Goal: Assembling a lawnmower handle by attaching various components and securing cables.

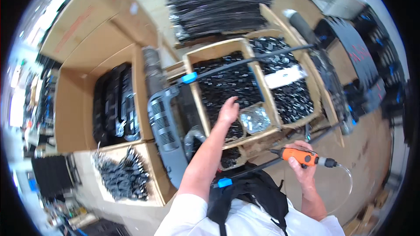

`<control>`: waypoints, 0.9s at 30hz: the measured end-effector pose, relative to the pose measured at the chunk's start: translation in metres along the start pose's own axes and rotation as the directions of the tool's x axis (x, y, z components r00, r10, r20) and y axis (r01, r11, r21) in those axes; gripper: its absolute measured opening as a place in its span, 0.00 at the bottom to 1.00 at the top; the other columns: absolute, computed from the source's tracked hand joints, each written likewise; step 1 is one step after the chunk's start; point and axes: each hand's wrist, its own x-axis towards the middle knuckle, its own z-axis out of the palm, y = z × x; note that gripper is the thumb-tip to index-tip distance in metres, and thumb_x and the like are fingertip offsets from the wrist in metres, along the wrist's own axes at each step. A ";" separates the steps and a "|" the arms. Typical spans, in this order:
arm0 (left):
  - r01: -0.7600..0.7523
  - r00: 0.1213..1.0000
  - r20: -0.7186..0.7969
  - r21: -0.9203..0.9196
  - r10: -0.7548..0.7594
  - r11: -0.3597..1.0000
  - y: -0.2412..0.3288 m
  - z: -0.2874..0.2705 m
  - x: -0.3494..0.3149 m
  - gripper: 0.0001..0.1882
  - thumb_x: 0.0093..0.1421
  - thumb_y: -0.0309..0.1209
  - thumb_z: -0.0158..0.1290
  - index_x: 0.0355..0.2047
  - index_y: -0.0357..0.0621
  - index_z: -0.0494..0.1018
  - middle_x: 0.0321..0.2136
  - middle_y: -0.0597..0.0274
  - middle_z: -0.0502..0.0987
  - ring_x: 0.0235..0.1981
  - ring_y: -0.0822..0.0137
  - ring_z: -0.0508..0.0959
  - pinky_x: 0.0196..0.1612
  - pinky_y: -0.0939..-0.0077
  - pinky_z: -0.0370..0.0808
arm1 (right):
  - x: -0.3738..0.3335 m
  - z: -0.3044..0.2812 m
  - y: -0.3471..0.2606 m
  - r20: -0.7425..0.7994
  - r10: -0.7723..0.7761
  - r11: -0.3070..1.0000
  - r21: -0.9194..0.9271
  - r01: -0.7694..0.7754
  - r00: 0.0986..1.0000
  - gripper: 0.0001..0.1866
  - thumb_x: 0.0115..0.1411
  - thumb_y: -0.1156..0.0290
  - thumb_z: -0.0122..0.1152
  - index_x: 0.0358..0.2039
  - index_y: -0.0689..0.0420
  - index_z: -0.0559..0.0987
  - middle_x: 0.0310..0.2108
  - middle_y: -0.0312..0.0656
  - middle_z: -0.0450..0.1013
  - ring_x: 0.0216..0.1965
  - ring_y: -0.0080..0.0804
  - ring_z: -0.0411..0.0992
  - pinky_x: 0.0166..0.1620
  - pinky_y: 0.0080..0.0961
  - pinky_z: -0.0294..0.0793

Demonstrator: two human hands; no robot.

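My left hand (229,110) reaches over a wooden bin (189,63) filled with small black parts (225,78). Its fingers are curled together, and anything between them is too small or hidden to make out. In my right hand (302,166) is an orange power screwdriver (299,156), its dark tip pointing left and a clear hose (350,179) running from its back end. Beside my left hand, a clear plastic bag (255,119) of shiny pieces lies in the bin's near corner. A second compartment holds more small black parts (293,102) with a white label (286,77) on top.
Black bars with blue clamps (189,78) cross over and before the bins. A grey slotted panel (165,124) stands to their left. Further left are an open cardboard box (72,105) of black parts and a bundle of dark strips (124,172). Black sheets (214,4) are stacked behind.
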 end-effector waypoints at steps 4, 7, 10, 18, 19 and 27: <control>-0.350 0.815 -0.355 0.330 0.459 0.877 -0.016 -0.039 -0.031 0.21 0.70 0.31 0.56 0.62 0.42 0.77 0.66 0.38 0.73 0.69 0.43 0.72 0.73 0.57 0.68 | 0.042 0.042 -0.014 0.127 -0.074 0.997 0.042 0.069 0.989 0.30 0.63 0.75 0.69 0.64 0.65 0.70 0.53 0.52 0.82 0.56 0.40 0.80 0.64 0.41 0.76; -0.323 0.848 -0.395 0.147 0.354 0.935 -0.002 -0.074 -0.089 0.16 0.72 0.31 0.54 0.56 0.42 0.80 0.56 0.45 0.81 0.60 0.45 0.80 0.64 0.58 0.76 | 0.078 0.075 -0.026 0.263 -0.160 0.987 0.042 0.155 0.951 0.30 0.64 0.76 0.67 0.64 0.65 0.68 0.54 0.53 0.81 0.56 0.40 0.79 0.65 0.41 0.75; -0.389 0.675 -0.572 0.259 0.465 0.884 -0.016 -0.123 -0.146 0.10 0.70 0.27 0.56 0.48 0.40 0.82 0.47 0.48 0.83 0.51 0.47 0.82 0.57 0.56 0.78 | 0.114 0.132 -0.036 0.392 -0.200 0.978 0.133 0.159 0.898 0.30 0.64 0.77 0.68 0.64 0.64 0.69 0.54 0.54 0.81 0.57 0.40 0.79 0.64 0.41 0.77; -0.083 0.462 -0.877 0.106 0.133 0.991 -0.086 -0.248 -0.193 0.25 0.70 0.33 0.59 0.64 0.37 0.73 0.59 0.42 0.80 0.62 0.44 0.78 0.66 0.55 0.73 | 0.191 0.359 -0.050 0.606 -0.377 0.924 0.296 0.241 0.701 0.27 0.64 0.74 0.72 0.62 0.63 0.74 0.52 0.50 0.83 0.57 0.37 0.81 0.65 0.40 0.78; -0.002 0.517 -0.848 0.132 0.114 0.991 -0.081 -0.254 -0.188 0.30 0.70 0.37 0.59 0.68 0.36 0.69 0.63 0.39 0.77 0.65 0.43 0.77 0.68 0.55 0.73 | 0.200 0.384 -0.047 0.622 -0.371 0.929 0.247 0.277 0.689 0.27 0.64 0.73 0.73 0.61 0.63 0.74 0.52 0.49 0.83 0.55 0.35 0.81 0.64 0.39 0.79; 0.064 0.518 -0.852 -0.043 -0.070 0.997 -0.073 -0.271 -0.157 0.20 0.71 0.42 0.60 0.53 0.38 0.78 0.41 0.36 0.86 0.47 0.36 0.85 0.53 0.45 0.79 | 0.217 0.467 -0.022 0.687 -0.233 0.940 -0.024 0.341 0.688 0.26 0.63 0.72 0.73 0.60 0.61 0.76 0.48 0.46 0.84 0.52 0.31 0.81 0.60 0.34 0.80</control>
